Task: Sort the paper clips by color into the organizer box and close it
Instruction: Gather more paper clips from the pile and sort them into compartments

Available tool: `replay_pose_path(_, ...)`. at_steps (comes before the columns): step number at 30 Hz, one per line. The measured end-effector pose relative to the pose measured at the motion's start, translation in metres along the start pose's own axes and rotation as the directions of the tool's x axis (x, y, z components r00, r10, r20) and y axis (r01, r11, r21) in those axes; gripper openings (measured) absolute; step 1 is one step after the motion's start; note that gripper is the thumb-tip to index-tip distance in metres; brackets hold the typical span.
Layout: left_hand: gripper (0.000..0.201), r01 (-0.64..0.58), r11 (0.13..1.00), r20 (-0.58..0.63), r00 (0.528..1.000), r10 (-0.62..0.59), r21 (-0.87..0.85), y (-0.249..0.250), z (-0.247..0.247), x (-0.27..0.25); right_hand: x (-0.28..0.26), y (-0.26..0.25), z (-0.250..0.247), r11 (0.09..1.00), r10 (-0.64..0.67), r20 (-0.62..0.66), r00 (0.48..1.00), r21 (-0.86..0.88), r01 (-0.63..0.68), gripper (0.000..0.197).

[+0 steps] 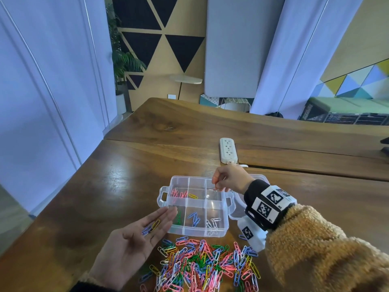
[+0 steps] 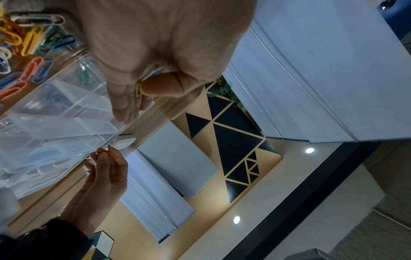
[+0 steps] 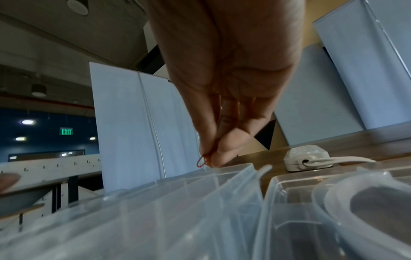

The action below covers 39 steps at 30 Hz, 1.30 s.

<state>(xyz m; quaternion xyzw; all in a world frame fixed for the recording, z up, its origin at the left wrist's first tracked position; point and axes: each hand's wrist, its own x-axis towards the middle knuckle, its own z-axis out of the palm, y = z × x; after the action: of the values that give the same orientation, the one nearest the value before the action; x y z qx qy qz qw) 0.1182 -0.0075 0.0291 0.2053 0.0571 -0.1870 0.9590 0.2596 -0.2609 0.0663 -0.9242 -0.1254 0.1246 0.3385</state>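
The clear organizer box [image 1: 226, 220] stands open on the wooden table, its lid [image 1: 239, 213] folded out to the right. Pink clips [image 1: 179, 193], one yellow clip [image 1: 192, 196], green [image 1: 179, 218], blue [image 1: 195, 218] and white clips [image 1: 213, 223] lie in separate compartments. My left hand [image 1: 155, 225] lies flat, palm up, beside the box's near left corner, with a yellow clip [image 1: 156, 224] and blue clips [image 1: 146, 230] resting on its fingers. My right hand [image 1: 215, 185] pinches an orange-red clip [image 3: 201, 161] above the far right compartment. The loose clip pile [image 1: 202, 266] lies in front of the box.
A white power strip [image 1: 228, 150] lies behind the box, its cable running toward my right hand. A seam crosses the table [image 1: 126, 186] beyond it. The table's left edge is close to my left forearm.
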Motion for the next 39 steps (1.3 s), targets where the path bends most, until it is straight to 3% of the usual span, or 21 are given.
replay_pose_path(2, 0.079, 0.010, 0.998, 0.044, 0.999, -0.013, 0.067, 0.004, -0.008, 0.005, 0.002, 0.001, 0.001, 0.999, -0.006, -0.026, 1.000, -0.052, 0.004, 0.014)
replay_pose_path(3, 0.078, -0.004, 0.988, -0.005, 1.000, 0.005, 0.153, 0.002, -0.004, 0.007, 0.002, 0.001, 0.002, 0.997, -0.011, -0.034, 0.999, -0.072, 0.008, 0.013)
replay_pose_path(4, 0.073, -0.062, 0.977, -0.030, 0.997, 0.069, 0.206, -0.002, -0.004, 0.008, 0.003, 0.001, 0.003, 0.996, -0.016, -0.038, 0.999, -0.086, 0.013, 0.014)
replay_pose_path(6, 0.060, -0.034, 0.977, 0.015, 0.999, 0.031, 0.210, 0.000, -0.007, 0.004, 0.005, 0.000, 0.006, 0.992, -0.023, -0.036, 0.999, -0.126, 0.018, 0.017)
replay_pose_path(8, 0.052, 0.049, 0.980, -0.104, 0.994, -0.029, 0.193, -0.004, -0.010, 0.012, 0.006, -0.001, 0.008, 0.981, -0.028, -0.029, 0.999, -0.194, 0.022, 0.017)
replay_pose_path(9, 0.051, 0.074, 0.983, -0.079, 0.995, -0.061, 0.169, -0.006, -0.010, 0.012, 0.006, -0.002, 0.008, 0.971, -0.032, -0.028, 0.999, -0.237, 0.024, 0.017)
replay_pose_path(11, 0.049, -0.003, 0.971, 0.008, 1.000, 0.001, 0.238, -0.012, -0.010, 0.007, 0.003, -0.005, 0.008, 0.947, -0.048, -0.043, 0.998, -0.319, 0.032, 0.018)
replay_pose_path(13, 0.050, -0.020, 0.954, 0.040, 0.999, 0.009, 0.298, -0.008, -0.016, 0.010, -0.007, -0.014, 0.010, 0.918, -0.140, -0.085, 0.986, -0.384, 0.097, 0.016)
replay_pose_path(15, 0.054, -0.032, 0.951, 0.114, 0.993, -0.004, 0.308, -0.012, -0.013, 0.011, -0.022, -0.030, 0.014, 0.881, -0.351, -0.086, 0.932, -0.367, 0.298, 0.011)
replay_pose_path(17, 0.056, -0.030, 0.951, 0.124, 0.992, -0.009, 0.308, -0.015, -0.011, 0.012, -0.040, -0.049, 0.021, 0.809, -0.556, -0.019, 0.831, -0.242, 0.535, 0.008)
replay_pose_path(19, 0.055, -0.017, 0.948, 0.101, 0.995, -0.016, 0.317, -0.018, 0.001, 0.015, -0.054, -0.058, 0.033, 0.742, -0.659, 0.043, 0.751, -0.127, 0.659, 0.010)
replay_pose_path(21, 0.057, 0.012, 0.975, 0.053, 0.998, -0.025, 0.223, -0.028, 0.000, 0.026, -0.058, -0.055, 0.046, 0.719, -0.679, 0.086, 0.729, -0.120, 0.685, 0.010)
replay_pose_path(22, 0.055, 0.041, 0.986, 0.135, 0.989, -0.063, 0.159, -0.031, -0.001, 0.026, -0.059, -0.052, 0.052, 0.714, -0.682, 0.087, 0.726, -0.138, 0.687, 0.010)
replay_pose_path(23, 0.048, -0.005, 0.985, 0.250, 0.968, -0.039, 0.175, -0.031, 0.007, 0.020, -0.060, -0.050, 0.057, 0.705, -0.690, 0.075, 0.719, -0.151, 0.693, 0.009)
replay_pose_path(24, 0.045, -0.043, 0.977, 0.245, 0.970, -0.010, 0.211, -0.026, 0.009, 0.015, -0.060, -0.046, 0.059, 0.697, -0.702, 0.054, 0.710, -0.155, 0.700, 0.009)
replay_pose_path(27, 0.052, -0.018, 0.953, 0.047, 0.999, 0.004, 0.301, -0.025, -0.003, 0.020, -0.063, -0.042, 0.062, 0.663, -0.739, -0.007, 0.674, -0.189, 0.725, 0.007)
replay_pose_path(29, 0.045, -0.105, 0.960, 0.230, 0.972, 0.044, 0.259, -0.027, -0.003, 0.019, -0.067, -0.043, 0.063, 0.643, -0.757, -0.035, 0.652, -0.217, 0.734, 0.004)
replay_pose_path(31, 0.048, -0.105, 0.957, 0.226, 0.973, 0.043, 0.270, -0.022, -0.007, 0.020, -0.068, -0.043, 0.060, 0.664, -0.739, -0.042, 0.672, -0.205, 0.719, 0.002)
replay_pose_path(33, 0.044, -0.123, 0.952, 0.241, 0.969, 0.054, 0.280, -0.021, -0.012, 0.021, -0.061, -0.042, 0.049, 0.749, -0.659, -0.081, 0.748, -0.165, 0.642, 0.004)
replay_pose_path(36, 0.041, -0.154, 0.938, 0.251, 0.965, 0.075, 0.310, -0.018, -0.014, 0.020, -0.033, -0.035, 0.030, 0.900, -0.430, -0.172, 0.886, -0.151, 0.408, 0.007)
replay_pose_path(39, 0.040, -0.104, 0.956, 0.263, 0.964, 0.029, 0.275, -0.017, -0.016, 0.017, 0.002, -0.031, 0.026, 0.947, -0.242, -0.128, 0.962, -0.248, 0.205, 0.016)
